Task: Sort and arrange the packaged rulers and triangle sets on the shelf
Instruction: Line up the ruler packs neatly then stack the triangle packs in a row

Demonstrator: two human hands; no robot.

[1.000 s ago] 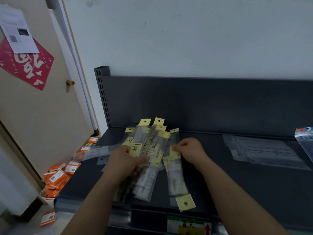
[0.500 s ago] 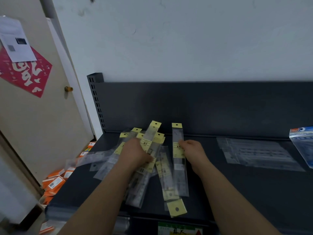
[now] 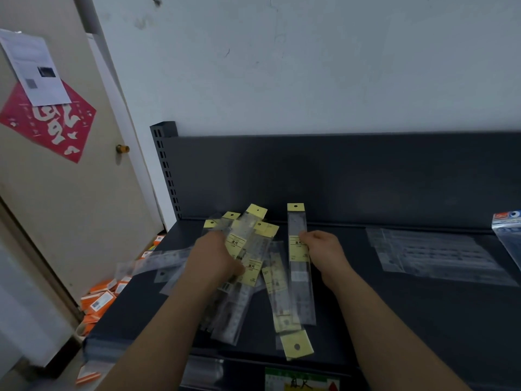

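Where the beige door [image 3: 84, 221] stood at the far left, a red diamond-shaped paper [image 3: 53, 122] with white characters hung under a white printed sheet [image 3: 36, 69]. Flat orange-and-white packs [image 3: 98, 301] lay heaped on the floor below. Next came the matt dark grey metal shelf [image 3: 394, 320], its upright slotted with small rectangular holes.

The left hand [image 3: 214, 256] gripped a fan of packaged rulers [image 3: 249, 246], fingers curled round it. These were long, narrow, glossy clear sleeves, each capped with a pale yellow card header punched with 1 round hole.

Just right of the fan, 1 loose sleeve [image 3: 296, 346] lay reversed on the shelf, its yellow header toward the front edge. The right hand [image 3: 324, 251] pinched a single packaged ruler [image 3: 301, 294] at its yellow label. That sleeve lay straight, header toward the back panel.

Farther right, flat clear rectangular packets [image 3: 434, 255] lay overlapping on the shelf, and a blue-topped packet [image 3: 507, 230] showed at the frame's edge.
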